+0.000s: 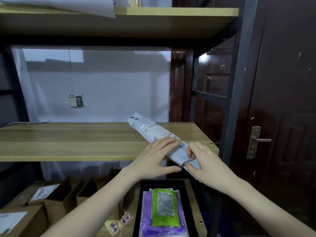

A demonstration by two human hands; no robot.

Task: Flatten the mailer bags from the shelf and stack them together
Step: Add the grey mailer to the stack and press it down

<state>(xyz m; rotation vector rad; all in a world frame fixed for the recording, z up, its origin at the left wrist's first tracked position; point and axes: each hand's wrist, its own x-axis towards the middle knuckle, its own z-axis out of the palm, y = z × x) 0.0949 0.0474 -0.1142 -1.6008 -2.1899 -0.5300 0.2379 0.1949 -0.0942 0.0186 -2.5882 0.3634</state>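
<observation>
White plastic mailer bag [154, 132] lies on the wooden shelf [77, 141], near its right end, running diagonally from back-left to front-right. Far end sits slightly raised and crumpled; a printed shipping label faces up along the middle. Near end overhangs the shelf's front edge.

Left hand [153, 156]: fingers straight, laid flat across the bag's near half, thumb extended below the shelf edge under the bag. Pressing, not gripping.

Right hand [205, 161]: fingers curled at the bag's near end, thumb and fingertips pinching the dark-edged open flap (exact contact of the inner fingers is hidden behind the knuckles). The 2 hands sit just beside each other on the same bag.

Below the shelf, lower level: a black tray [142, 199] holds a stack of flat bags, a green bag [165, 207] on top of a purple bag [147, 219], with white edges showing underneath. Left of the tray: several brown cardboard boxes [56, 199], some with white labels, and 2 small stickers [121, 221] with red characters on the wood.

Background: white wall with a small outlet [76, 100]; dark wooden door [282, 117] with a metal handle [258, 141] at right; grey metal shelf post [237, 82] between.
</observation>
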